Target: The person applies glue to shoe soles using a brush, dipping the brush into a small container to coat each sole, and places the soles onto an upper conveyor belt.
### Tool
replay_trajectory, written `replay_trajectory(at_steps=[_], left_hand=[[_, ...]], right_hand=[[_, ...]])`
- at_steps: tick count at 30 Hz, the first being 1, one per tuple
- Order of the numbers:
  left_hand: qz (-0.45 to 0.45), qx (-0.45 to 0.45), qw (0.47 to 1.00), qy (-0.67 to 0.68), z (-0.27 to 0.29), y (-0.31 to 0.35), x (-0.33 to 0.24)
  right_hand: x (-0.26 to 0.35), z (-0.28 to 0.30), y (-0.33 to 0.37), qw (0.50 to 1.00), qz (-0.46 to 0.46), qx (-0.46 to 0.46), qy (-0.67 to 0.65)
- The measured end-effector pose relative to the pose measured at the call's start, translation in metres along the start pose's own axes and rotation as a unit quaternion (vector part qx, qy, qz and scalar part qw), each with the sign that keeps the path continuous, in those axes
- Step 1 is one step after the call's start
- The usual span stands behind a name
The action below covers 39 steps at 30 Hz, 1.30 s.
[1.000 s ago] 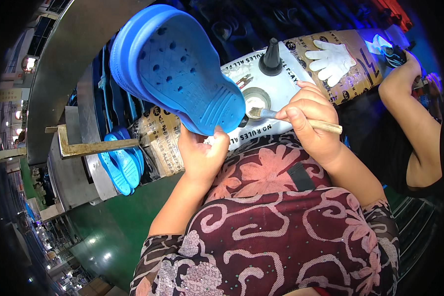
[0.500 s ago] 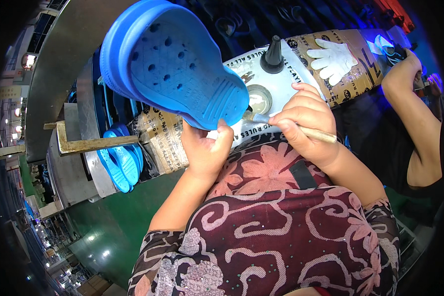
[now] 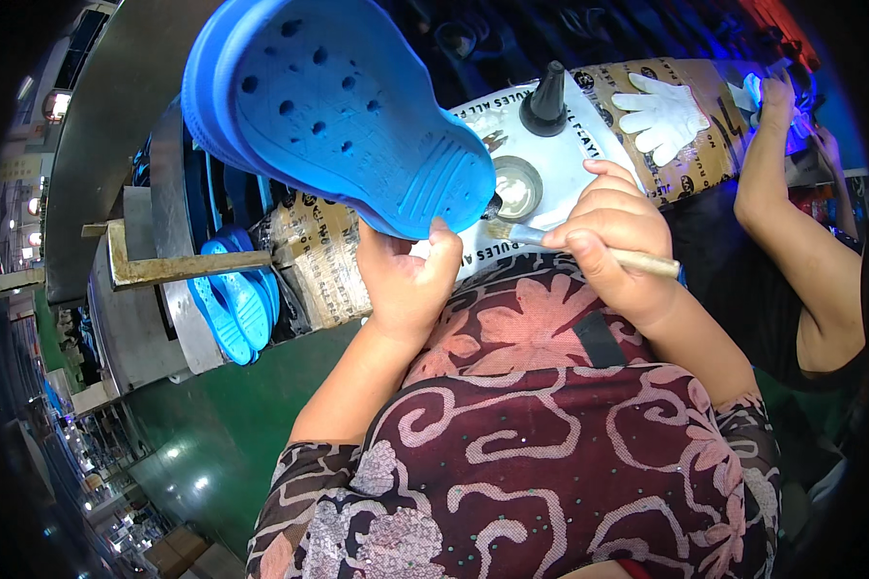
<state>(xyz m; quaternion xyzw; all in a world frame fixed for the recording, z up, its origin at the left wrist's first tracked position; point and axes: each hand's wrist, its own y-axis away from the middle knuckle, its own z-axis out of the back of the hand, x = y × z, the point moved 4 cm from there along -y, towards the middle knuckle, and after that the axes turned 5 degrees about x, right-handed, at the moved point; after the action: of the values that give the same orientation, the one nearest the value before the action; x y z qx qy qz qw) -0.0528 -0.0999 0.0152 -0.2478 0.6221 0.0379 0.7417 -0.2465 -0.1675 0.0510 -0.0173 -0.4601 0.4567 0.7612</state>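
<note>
While the left hand (image 3: pixel 406 282) pinches one blue clog (image 3: pixel 386 135), above it in the frame's upper left, the right hand (image 3: pixel 623 246) grips one brush (image 3: pixel 528 234) right of centre, below one white glove (image 3: pixel 661 118).

A blue clog (image 3: pixel 333 106) tilts across the upper left of the frame — broad, holed end uppermost, narrow ridged end toward the centre. Right of centre, a wooden-handled brush (image 3: pixel 529 234) points its pale bristles left, seemingly just clear of the clog.
</note>
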Motion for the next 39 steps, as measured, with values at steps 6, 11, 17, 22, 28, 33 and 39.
replay_trajectory(at_steps=[6, 11, 17, 22, 28, 33, 39], left_hand=[[0.017, -0.004, 1.0, 0.02, -0.002, 0.0, 0.0], [0.001, 0.007, 1.0, 0.025, -0.003, -0.001, -0.001], [0.025, 0.006, 0.999, 0.019, -0.003, 0.004, 0.003], [0.028, 0.009, 0.999, 0.019, -0.003, 0.003, 0.004], [0.023, 0.034, 0.999, -0.015, 0.004, -0.01, -0.003], [0.055, 0.076, 0.994, 0.064, 0.016, -0.026, -0.056], [0.297, 0.408, 0.826, 0.252, -0.037, -0.04, -0.107]], right_hand=[[-0.004, 0.003, -0.001, 0.997, -0.003, -0.072, -0.03], [-0.006, 0.005, 0.003, 0.998, -0.042, -0.044, 0.009], [-0.002, 0.008, 0.003, 0.995, -0.046, -0.079, -0.038], [-0.004, 0.002, 0.002, 0.998, -0.022, -0.032, 0.042], [-0.027, 0.022, 0.009, 0.986, -0.103, -0.132, -0.011], [-0.038, 0.037, 0.032, 0.976, -0.155, -0.145, -0.044], [-0.052, 0.057, 0.067, 0.971, -0.159, -0.171, -0.048]])
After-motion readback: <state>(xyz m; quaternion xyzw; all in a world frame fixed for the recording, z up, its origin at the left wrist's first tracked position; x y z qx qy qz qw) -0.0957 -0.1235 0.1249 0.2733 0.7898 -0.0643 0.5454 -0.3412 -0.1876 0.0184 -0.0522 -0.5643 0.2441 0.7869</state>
